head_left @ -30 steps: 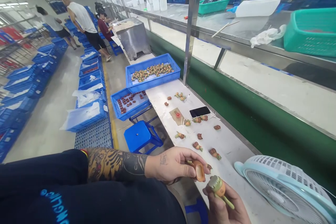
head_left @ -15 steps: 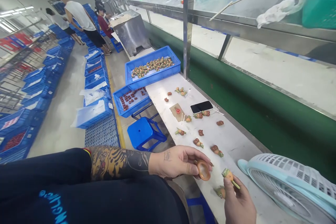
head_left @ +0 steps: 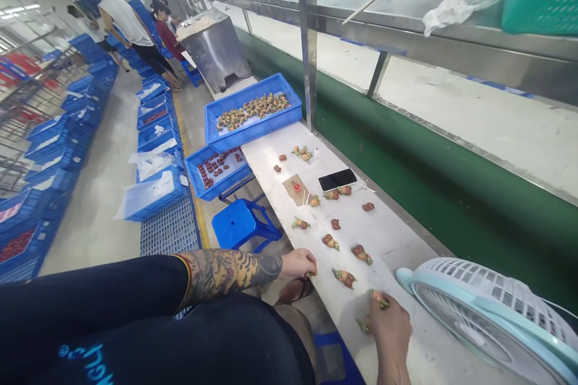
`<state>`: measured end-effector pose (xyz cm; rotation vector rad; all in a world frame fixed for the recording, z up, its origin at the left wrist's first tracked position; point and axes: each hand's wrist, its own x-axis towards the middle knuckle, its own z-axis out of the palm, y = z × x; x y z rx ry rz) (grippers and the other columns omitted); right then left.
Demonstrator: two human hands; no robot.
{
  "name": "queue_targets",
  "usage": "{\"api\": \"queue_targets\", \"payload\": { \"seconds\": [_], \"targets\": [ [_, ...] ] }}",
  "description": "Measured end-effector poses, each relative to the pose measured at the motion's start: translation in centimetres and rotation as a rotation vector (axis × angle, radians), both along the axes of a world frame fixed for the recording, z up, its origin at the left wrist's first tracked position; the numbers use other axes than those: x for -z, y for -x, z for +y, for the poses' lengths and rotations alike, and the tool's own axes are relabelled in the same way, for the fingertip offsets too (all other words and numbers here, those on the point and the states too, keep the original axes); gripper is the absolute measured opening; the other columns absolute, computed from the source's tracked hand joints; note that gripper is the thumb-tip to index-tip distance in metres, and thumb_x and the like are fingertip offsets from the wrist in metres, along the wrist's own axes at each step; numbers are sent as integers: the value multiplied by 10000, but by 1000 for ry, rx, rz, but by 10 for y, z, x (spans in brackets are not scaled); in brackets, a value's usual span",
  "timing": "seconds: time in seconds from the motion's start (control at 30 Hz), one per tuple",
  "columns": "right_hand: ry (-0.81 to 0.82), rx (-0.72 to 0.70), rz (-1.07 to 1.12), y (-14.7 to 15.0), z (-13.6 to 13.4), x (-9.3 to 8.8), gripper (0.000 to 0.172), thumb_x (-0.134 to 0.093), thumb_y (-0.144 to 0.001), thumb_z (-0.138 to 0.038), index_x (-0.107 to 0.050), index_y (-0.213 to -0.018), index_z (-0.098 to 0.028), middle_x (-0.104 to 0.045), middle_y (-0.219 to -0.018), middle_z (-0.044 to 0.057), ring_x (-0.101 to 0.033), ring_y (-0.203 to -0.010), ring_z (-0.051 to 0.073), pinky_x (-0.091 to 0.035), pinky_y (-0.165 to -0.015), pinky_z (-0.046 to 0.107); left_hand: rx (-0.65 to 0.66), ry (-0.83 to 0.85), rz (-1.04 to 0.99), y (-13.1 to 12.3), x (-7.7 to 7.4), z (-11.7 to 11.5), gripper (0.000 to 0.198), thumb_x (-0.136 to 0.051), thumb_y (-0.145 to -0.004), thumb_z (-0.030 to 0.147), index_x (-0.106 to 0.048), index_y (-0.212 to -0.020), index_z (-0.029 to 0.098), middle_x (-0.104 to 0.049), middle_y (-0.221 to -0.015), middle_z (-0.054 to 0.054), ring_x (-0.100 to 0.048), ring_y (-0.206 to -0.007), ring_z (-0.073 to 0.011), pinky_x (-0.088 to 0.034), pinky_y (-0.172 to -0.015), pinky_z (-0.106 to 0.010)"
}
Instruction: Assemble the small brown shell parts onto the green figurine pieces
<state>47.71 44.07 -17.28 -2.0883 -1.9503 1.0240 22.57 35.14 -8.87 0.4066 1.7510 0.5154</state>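
My left hand [head_left: 298,264] rests at the near edge of the white bench [head_left: 397,240], fingers curled around a small orange piece [head_left: 312,271] that is mostly hidden. My right hand [head_left: 389,322] pinches an orange piece with a green tip [head_left: 380,299] just above the bench. A similar piece [head_left: 362,326] lies beside those fingers. Between my hands sits a painted carrot-shaped figurine [head_left: 344,278]. Several more orange-and-green figurines and brown bits lie scattered farther along the bench.
A black phone [head_left: 336,179] and a brown card with a red dab [head_left: 295,187] lie on the bench. Blue trays of small parts [head_left: 253,109] stand beyond them. A pale blue fan [head_left: 485,319] sits at right. A blue stool [head_left: 244,222] stands below the bench; people work down the aisle.
Both hands have dropped to the bench. My left hand has pulled back toward the near edge, its orange hollow piece now mostly hidden. The view has shifted slightly left.
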Motion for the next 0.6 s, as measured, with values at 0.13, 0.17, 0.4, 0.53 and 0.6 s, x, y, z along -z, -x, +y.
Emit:
{"api": "queue_targets", "payload": {
  "seconds": [0.13, 0.17, 0.4, 0.53, 0.6],
  "targets": [
    [-162, -98, -14, 41, 0, -10, 573, -518, -868, -364, -619, -1361, -91, -535, -1423, 281, -495, -1281, 467, -392, -1041, 583, 4, 42, 57, -9, 29, 13, 272, -641, -992, 357, -660, -1153, 137, -697, -1081, -70, -689, -892, -185, -611, -777, -360],
    [-186, -142, 10, 52, 5, -11, 557, -534, -870, -328, -609, -1372, -100, -532, -1428, 258, -488, -1297, 430, -380, -1070, 534, 11, 34, 63, -11, 33, 16, 278, -637, -995, 363, -660, -1154, 136, -699, -1083, -71, -691, -894, -186, -612, -779, -362],
    [-116, -185, 136, 82, 48, -16, 467, -465, -887, -272, -666, -1256, -67, -658, -1193, 252, -585, -1125, 361, -422, -985, 461, 168, -134, 168, -7, 20, 22, 313, -632, -991, 351, -641, -1228, 146, -687, -1179, -98, -679, -1037, -236, -571, -935, -464],
    [-35, -204, 307, 61, 34, -40, 509, -504, -887, -507, -707, -1149, -121, -718, -1122, 198, -634, -1032, 336, -484, -904, 422, 331, -396, 238, -1, -16, 24, 384, -655, -927, 188, -637, -1310, 170, -601, -1400, -158, -554, -1291, -294, -378, -1164, -470],
    [26, -240, 415, 48, 17, -57, 575, -507, -882, -651, -727, -1099, -166, -753, -1000, 130, -670, -919, 295, -526, -815, 379, 424, -522, 196, 0, -35, 29, 491, -669, -909, 175, -601, -1394, 198, -578, -1455, -149, -543, -1319, -289, -368, -1168, -406]
  ]
}}
